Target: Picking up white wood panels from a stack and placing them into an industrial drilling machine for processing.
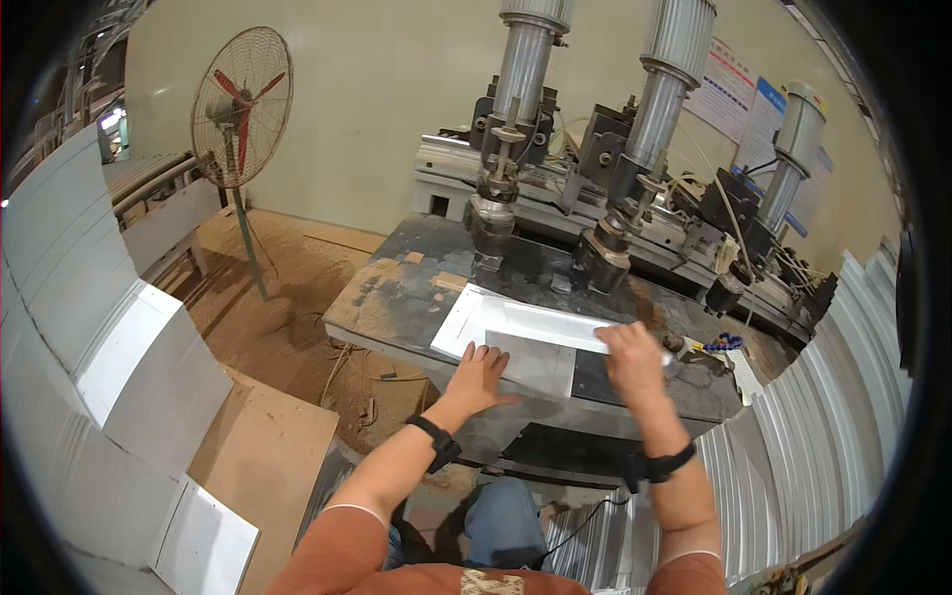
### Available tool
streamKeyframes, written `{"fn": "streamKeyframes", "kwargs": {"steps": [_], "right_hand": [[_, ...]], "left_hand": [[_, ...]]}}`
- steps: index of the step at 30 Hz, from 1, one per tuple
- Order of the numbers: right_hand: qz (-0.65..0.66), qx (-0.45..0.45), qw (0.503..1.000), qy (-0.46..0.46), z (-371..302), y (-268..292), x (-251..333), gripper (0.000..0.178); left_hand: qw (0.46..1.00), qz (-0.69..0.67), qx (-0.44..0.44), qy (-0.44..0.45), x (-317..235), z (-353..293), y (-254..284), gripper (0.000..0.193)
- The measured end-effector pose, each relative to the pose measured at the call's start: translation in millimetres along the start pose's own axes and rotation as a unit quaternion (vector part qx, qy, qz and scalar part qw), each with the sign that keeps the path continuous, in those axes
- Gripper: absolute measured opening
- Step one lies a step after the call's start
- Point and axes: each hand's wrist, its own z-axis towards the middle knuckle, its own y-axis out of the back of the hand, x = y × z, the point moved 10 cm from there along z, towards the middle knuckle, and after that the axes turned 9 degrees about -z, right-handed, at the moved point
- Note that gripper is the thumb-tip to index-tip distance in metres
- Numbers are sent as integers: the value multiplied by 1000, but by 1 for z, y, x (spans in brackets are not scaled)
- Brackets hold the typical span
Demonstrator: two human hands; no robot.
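A white panel [535, 324] with a raised border lies on the dark machine table [416, 260], a greyer part of it reaching over the front edge. My left hand [480, 377] rests on its near edge with fingers spread, gripping nothing. At the panel's right end, my right hand [633, 362] is closed with bent fingers, slightly blurred. A small white bit shows beside that palm, but what the fingers hold is hidden. Both wrists carry black bands.
Behind the table stand several upright motor spindles [650, 119] on a rail. Stacked white panels [149, 347] rise at left, on a wooden board [263, 436]. More stacked light panels [783, 456] curve along the right. A caged fan [243, 107] stands at back left, above a sawdust-covered floor [297, 317].
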Motion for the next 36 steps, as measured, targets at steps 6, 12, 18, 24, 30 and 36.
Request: {"fn": "streamKeyframes", "kwargs": {"steps": [6,12,18,24,30,36], "right_hand": [[27,-65,996,-57,-26,-126,-7,20],[10,-59,996,-59,-27,-178,-20,18],[-12,-63,996,-53,-22,-207,-28,17],[126,179,975,-34,-20,-300,-18,44],[181,99,978,-25,-8,-325,-20,51],[96,154,983,-17,7,-342,-9,45]], "left_hand": [[993,83,50,-71,-2,-52,23,47],[996,-50,-8,-73,-12,-16,24,57],[998,19,-27,-59,-27,-18,15,37],[987,91,-67,-114,-64,-142,109,38],[987,135,-51,71,-77,-273,223,43],[873,306,-130,356,-64,-406,281,46]]}}
